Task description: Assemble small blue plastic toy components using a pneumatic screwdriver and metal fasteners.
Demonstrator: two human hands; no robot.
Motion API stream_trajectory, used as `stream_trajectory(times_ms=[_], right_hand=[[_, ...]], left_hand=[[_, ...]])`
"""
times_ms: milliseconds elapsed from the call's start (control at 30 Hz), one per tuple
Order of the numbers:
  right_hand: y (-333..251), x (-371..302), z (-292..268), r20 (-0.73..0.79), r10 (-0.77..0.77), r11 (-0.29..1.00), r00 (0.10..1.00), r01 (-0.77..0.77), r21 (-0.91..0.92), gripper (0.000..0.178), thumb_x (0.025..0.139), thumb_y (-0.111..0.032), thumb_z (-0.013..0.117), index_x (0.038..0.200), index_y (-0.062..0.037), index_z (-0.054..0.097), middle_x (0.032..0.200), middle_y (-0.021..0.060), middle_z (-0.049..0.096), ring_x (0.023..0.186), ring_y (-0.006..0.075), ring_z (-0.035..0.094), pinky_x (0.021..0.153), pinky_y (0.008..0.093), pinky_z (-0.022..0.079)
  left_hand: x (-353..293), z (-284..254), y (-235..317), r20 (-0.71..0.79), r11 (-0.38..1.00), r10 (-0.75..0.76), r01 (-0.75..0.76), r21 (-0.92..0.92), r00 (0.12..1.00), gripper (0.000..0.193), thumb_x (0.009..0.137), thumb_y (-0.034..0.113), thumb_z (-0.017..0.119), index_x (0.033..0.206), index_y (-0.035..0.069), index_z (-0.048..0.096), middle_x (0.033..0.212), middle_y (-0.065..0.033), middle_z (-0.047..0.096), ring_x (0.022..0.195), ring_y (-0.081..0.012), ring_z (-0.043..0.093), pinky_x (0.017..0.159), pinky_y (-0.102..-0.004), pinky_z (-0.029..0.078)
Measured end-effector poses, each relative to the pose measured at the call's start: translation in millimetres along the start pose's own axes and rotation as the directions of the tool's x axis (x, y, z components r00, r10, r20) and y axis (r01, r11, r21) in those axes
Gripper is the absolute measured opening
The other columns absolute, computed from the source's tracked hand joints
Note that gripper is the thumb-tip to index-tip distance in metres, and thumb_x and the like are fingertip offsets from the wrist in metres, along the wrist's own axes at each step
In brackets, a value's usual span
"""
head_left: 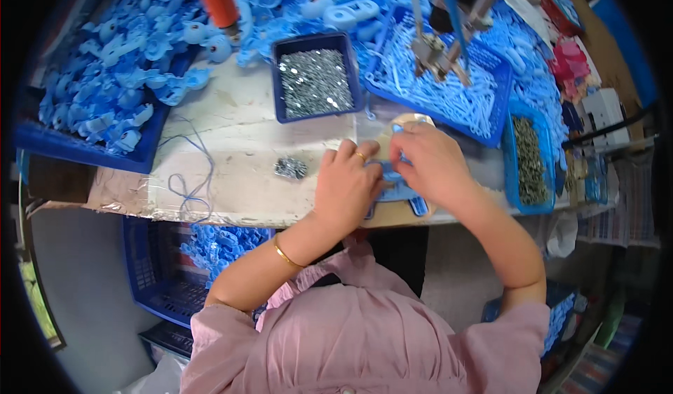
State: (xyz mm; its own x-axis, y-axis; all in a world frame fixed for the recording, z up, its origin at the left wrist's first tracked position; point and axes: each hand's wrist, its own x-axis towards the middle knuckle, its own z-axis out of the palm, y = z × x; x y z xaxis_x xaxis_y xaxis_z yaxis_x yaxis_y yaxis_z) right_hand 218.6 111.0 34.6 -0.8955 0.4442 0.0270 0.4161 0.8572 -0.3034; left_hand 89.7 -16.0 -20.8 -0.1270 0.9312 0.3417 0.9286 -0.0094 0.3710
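At the table's front edge, my left hand (348,184) presses with curled fingers on the left side of a light-blue plastic part (394,184). Just right of it, my right hand (429,157) is bent over the same part, thumb and fingers pinched together; whatever they hold is hidden. The part rests on a tan board or fixture (394,214), largely covered by my hands. Dark-blue fittings (419,206) show at its near edge. Left of my left hand lies a small heap of shiny metal pieces (290,168).
Beyond my hands stand a dark-blue tray of small metal pieces (315,80) and a basket of light-blue strips (438,78). A blue tub (531,157) is at right. An orange-handled tool (214,0) and a metal fixture (442,57) hang overhead. Blue parts (112,78) fill the left.
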Motion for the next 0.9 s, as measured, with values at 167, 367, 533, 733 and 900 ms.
stream_trajectory(times_ms=[167, 367, 533, 733, 900], right_hand=[[-99, 121, -45, -0.817, -0.074, 0.839, 0.571, 0.479, 0.259, 0.044, 0.084, -0.026, 0.078, 0.118, -0.0055, 0.06, 0.102, 0.0109, 0.064, 0.095, 0.0245, 0.063, 0.085, 0.0362, 0.05], [-102, 260, -66, -0.925, 0.022, 0.911, 0.378, 0.374, 0.174, 0.082, 0.087, -0.018, 0.072, 0.15, 0.0008, 0.023, 0.134, 0.0279, 0.054, 0.131, 0.04, 0.048, 0.108, 0.0429, 0.037], [-85, 204, -75, -0.598, 0.058, 0.76, 0.8, 0.353, 0.546, 0.059, 0.086, -0.026, 0.076, 0.134, -0.0041, 0.049, 0.11, 0.0154, 0.066, 0.103, 0.0279, 0.064, 0.091, 0.0352, 0.048], [-71, 153, -36, -0.572, 0.057, 0.705, 0.818, 0.373, 0.603, 0.044, 0.089, -0.026, 0.075, 0.119, 0.0002, 0.056, 0.092, 0.0087, 0.07, 0.084, 0.0171, 0.07, 0.076, 0.0287, 0.055], [-67, 118, -43, -0.398, 0.069, 0.617, 0.915, 0.275, 0.738, 0.033, 0.093, -0.018, 0.068, 0.117, 0.0015, 0.055, 0.091, 0.0114, 0.07, 0.081, 0.0159, 0.071, 0.074, 0.0284, 0.056]], left_hand=[[-5, -13, -8, -0.159, 0.983, -0.047, 0.018, -0.181, 0.986, 0.022, 0.077, 0.025, 0.077, 0.09, 0.01, 0.068, 0.107, -0.0042, 0.063, 0.099, -0.0257, 0.055, 0.083, -0.0399, 0.045], [5, -27, -27, -0.18, 0.986, -0.018, -0.012, -0.166, 0.983, 0.016, 0.08, 0.019, 0.073, 0.091, 0.01, 0.065, 0.098, -0.0051, 0.064, 0.092, -0.0277, 0.058, 0.078, -0.0399, 0.048], [20, -52, -100, -0.237, 0.963, -0.126, 0.176, 0.205, 0.963, 0.005, 0.078, 0.017, 0.068, 0.077, 0.012, 0.067, 0.082, -0.0052, 0.06, 0.089, -0.0273, 0.056, 0.073, -0.0402, 0.047], [69, -37, -145, 0.005, 0.967, -0.072, 0.069, 0.246, 0.997, 0.014, 0.072, 0.026, 0.078, 0.076, 0.013, 0.072, 0.086, -0.0057, 0.064, 0.089, -0.0265, 0.058, 0.075, -0.0411, 0.048], [79, -31, -142, 0.074, 0.959, -0.125, 0.102, 0.263, 0.989, 0.013, 0.075, 0.028, 0.076, 0.079, 0.016, 0.074, 0.086, -0.0039, 0.069, 0.098, -0.0235, 0.061, 0.081, -0.0391, 0.047]])
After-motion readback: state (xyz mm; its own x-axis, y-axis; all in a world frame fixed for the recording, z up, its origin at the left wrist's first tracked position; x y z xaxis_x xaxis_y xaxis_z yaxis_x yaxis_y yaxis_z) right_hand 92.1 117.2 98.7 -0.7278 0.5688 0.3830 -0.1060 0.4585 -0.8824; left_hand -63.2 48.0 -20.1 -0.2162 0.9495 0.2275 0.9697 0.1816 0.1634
